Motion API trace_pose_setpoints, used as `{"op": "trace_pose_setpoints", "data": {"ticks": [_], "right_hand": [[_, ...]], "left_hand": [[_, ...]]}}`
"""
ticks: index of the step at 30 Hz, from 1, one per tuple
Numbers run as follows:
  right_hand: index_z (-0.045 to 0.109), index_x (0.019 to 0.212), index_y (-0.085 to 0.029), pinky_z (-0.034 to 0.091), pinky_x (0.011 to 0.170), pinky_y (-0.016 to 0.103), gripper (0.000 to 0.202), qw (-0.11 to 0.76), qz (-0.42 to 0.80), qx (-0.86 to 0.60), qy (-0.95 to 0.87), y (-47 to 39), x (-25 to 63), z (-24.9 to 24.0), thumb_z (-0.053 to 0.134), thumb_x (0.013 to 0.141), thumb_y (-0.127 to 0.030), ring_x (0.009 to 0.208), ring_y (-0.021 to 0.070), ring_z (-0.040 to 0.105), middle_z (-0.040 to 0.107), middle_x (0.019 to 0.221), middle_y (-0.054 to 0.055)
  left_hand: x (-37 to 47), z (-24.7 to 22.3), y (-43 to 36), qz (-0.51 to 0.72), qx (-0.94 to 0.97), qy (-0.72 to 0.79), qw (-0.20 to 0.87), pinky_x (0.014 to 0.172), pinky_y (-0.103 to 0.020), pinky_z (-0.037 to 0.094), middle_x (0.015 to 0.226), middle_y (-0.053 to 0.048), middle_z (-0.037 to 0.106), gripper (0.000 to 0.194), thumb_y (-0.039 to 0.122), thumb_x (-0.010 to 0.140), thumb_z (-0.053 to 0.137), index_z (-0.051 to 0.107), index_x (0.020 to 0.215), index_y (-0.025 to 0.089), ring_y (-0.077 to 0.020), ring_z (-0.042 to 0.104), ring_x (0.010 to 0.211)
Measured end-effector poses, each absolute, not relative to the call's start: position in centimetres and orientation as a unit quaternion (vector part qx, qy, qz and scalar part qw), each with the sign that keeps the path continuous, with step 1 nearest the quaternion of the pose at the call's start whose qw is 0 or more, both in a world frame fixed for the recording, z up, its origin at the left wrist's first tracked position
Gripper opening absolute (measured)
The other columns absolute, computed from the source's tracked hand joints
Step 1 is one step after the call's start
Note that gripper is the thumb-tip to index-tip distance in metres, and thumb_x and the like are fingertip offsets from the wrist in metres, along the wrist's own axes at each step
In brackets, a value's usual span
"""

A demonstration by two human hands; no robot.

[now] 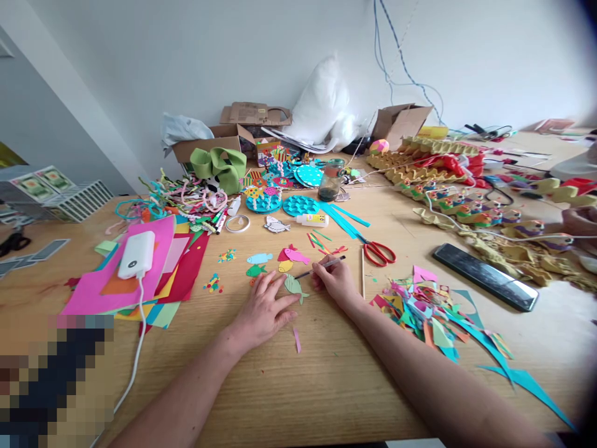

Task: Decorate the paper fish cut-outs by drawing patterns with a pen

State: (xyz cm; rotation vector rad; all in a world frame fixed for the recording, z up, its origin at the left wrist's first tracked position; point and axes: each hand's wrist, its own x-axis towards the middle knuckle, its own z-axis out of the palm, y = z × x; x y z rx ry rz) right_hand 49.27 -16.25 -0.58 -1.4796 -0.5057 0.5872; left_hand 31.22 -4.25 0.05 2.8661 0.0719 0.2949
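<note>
Between the hands a pale green paper fish lies on the table, with drawn lines on it. My right hand is closed round a dark-tipped pen, whose point is at the fish's upper edge. My left hand lies with fingers spread, fingertips beside or on the fish's left side. Just beyond are a light blue fish, a pink fish, a yellow fish and a green fish. An orange piece is partly hidden by my left hand.
Red-handled scissors, a wooden stick and paper scraps lie right, with a phone beyond. Left are coloured sheets and a cabled power bank. A glue bottle and glass jar stand behind. Another person's hand shows far right.
</note>
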Motion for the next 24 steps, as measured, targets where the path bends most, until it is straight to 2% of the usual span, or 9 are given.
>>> {"op": "trace_pose_setpoints", "data": {"ticks": [24], "right_hand": [[0.048,0.066,-0.022,0.046,0.036,0.023,0.038,0.667,0.264,-0.658,-0.227,-16.27,49.35,-0.74,0.073,0.067,-0.051,0.038,0.0124,0.053,0.06,0.051,-0.002]], "left_hand": [[31.25,0.17,-4.24,0.109,0.985,0.021,0.135,0.112,-0.058,0.029,0.146,-0.008,0.043,0.033,0.037,0.094,0.054,0.063,0.125,0.034,-0.0313,0.028,0.139]]}}
